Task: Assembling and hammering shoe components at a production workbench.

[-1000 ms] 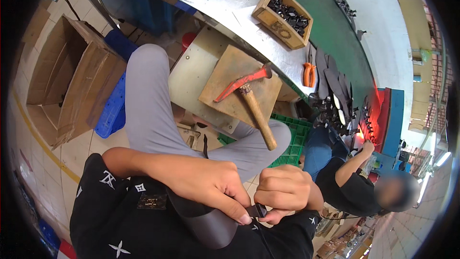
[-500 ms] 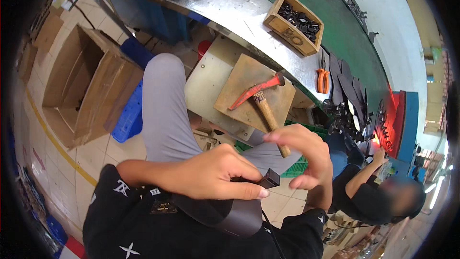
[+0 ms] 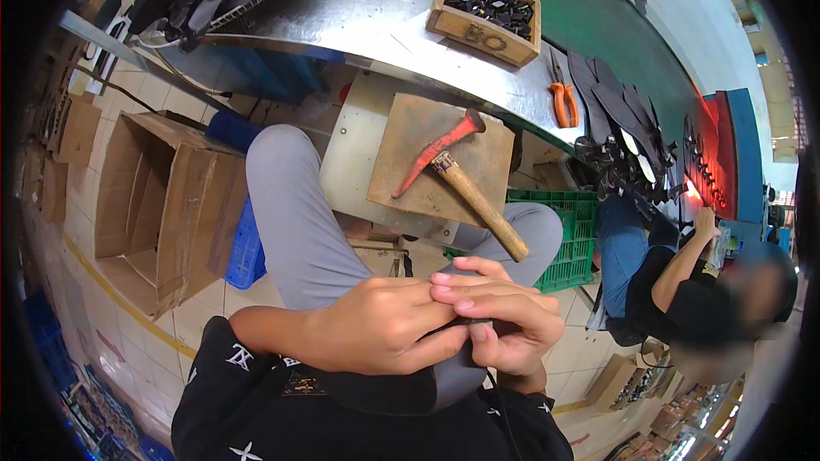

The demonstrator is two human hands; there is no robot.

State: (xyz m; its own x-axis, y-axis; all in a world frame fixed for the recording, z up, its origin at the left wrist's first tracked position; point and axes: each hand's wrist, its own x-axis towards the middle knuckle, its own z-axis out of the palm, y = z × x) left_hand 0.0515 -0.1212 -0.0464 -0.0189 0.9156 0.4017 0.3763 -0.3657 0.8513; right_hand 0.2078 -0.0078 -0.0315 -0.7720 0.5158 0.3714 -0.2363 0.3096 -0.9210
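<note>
Against my lap, my left hand (image 3: 393,324) is closed around the end of a dark, curved flat piece (image 3: 461,376). My right hand (image 3: 517,320) meets it, its fingers lying over the left fingertips and its thumb pressed in from below. Between them only a sliver of a small black clip (image 3: 478,321) shows; the fingers hide the rest. Beyond my hands, a red-headed hammer (image 3: 440,154) with a wooden handle rests on a square brown board (image 3: 401,132), its handle end sticking out past the near edge.
A wooden box (image 3: 487,43) of small black parts stands on the metal bench (image 3: 376,13). Orange-handled pliers (image 3: 562,102) and dark flat pieces (image 3: 619,111) lie to its right. An open cardboard box (image 3: 171,213) is at left, a green crate (image 3: 568,235) at right. Another person (image 3: 696,290) works at far right.
My right hand, open and apart before, has come down and left onto the clip, closing against my left hand. The view has shifted slightly.
</note>
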